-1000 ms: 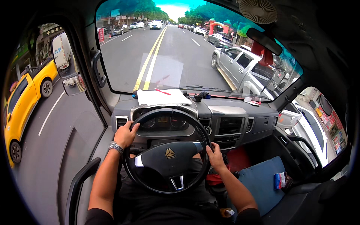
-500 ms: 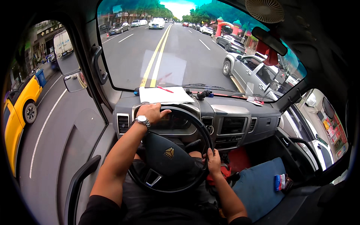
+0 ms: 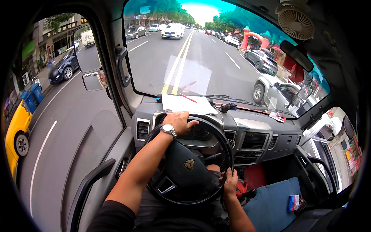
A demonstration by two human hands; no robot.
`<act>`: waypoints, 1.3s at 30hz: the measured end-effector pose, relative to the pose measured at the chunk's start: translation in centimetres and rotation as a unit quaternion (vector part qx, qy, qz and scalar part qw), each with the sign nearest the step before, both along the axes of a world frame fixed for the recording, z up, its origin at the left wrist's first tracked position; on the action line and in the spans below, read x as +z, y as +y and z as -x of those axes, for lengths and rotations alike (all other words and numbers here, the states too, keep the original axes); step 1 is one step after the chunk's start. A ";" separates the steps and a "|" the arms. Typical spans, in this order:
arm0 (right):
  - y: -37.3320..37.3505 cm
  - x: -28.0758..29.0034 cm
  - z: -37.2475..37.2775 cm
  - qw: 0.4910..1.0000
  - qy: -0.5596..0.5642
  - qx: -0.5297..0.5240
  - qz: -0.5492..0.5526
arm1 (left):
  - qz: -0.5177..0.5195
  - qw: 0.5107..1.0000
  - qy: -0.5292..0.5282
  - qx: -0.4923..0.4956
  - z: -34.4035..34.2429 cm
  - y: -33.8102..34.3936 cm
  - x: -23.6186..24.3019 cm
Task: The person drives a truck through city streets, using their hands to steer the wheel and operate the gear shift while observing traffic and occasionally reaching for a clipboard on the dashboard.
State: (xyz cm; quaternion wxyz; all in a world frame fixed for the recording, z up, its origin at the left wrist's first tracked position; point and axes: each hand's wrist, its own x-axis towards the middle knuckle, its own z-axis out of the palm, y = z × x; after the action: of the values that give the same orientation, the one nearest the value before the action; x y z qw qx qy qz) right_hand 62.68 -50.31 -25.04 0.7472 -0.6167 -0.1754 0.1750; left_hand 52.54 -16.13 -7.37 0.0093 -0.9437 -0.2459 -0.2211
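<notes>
Clearly, both hands meet at one thing: the black steering wheel [image 3: 189, 174], straight ahead of the driver's body and just over the lap. Being a ring, it has no long axis, but its lower spoke points down and left, so I'd judge it turned clockwise. The left hand [image 3: 180, 123] lies over the rim a little left of the top, back of the hand up, thumb stuck out to the right; whether its fingers curl under, I cannot tell. The right hand [image 3: 230, 182] has its grip wrapped round the rim on the right, below mid-height. Between them runs a bare arc of rim, up and over the right side.

As for room, the left forearm slants across the left half of the wheel. Just beyond the left hand, white papers [image 3: 185, 105] with a red pen [image 3: 188, 98] lie on the dashboard [image 3: 247, 123], leaving little space there. To the right of the right hand, quite near, stands a black-knobbed lever [image 3: 251, 193]. Under the wheel, the lower rim comes close to the thighs.
</notes>
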 end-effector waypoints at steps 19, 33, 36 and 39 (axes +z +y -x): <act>-2.1 -4.1 6.7 0.995 0.068 -0.041 -0.061 | -0.017 0.996 0.068 -0.052 -5.0 -3.9 0.4; -10.4 -1.4 -5.0 0.839 -0.452 -0.024 0.302 | 0.106 0.990 0.083 0.043 4.1 0.5 0.5; -13.1 -2.3 -8.9 0.738 -0.549 -0.093 0.382 | 0.114 0.991 0.057 0.049 7.3 1.1 -0.6; -15.7 -4.6 -11.7 0.681 -0.563 -0.128 0.451 | 0.119 0.991 0.023 0.050 9.7 1.1 -1.9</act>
State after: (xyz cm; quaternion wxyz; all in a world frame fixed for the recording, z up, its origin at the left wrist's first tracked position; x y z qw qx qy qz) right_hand 74.37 -66.00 -29.68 0.1545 -0.8776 -0.3823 -0.2444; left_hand 42.80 -15.07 -9.31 -0.0862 -0.9295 -0.3167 -0.1680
